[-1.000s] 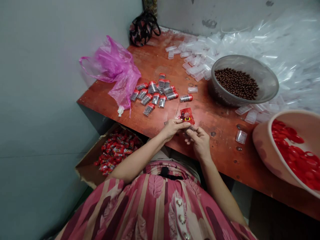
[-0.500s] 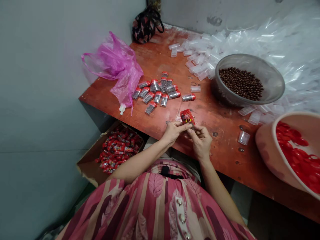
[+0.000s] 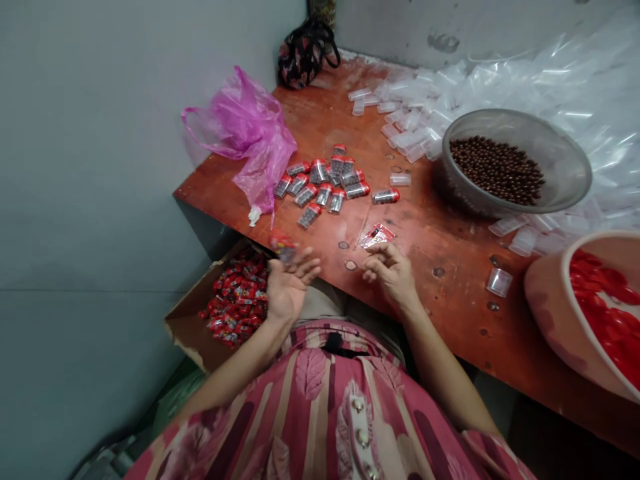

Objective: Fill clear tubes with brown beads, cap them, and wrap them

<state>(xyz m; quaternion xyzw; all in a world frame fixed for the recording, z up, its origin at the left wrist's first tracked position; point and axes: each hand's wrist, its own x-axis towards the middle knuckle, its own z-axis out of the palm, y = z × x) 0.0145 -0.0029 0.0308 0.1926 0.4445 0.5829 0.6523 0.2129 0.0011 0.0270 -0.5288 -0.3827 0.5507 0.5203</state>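
Red packet (image 3: pixel 284 247), blurred, has moved from ctr to ctr-left, near box (image 3: pixel 186 340), lower left. Step in hand, I judge: passing packet off; next move calls for clean release. Vs. earlier frame, L hand (image 3: pixel 290 287) and R hand (image 3: pixel 392 272) now apart: L spread wide by packet, contact unclear; R curled at red wrapper (image 3: pixel 379 235) on table (image 3: pixel 450 310), can't tell if gripping.

Light's dim, cool; soft glare on reddish-orange wooden tabletop (image 3: pixel 330 247), dark shadow below. Small red plastic packet (image 3: pixel 283 245) by bare left hand (image 3: pixel 290 290) is motion-blurred; clear plastic tubes (image 3: pixel 540 87), upper R, smeared w/ highlights.
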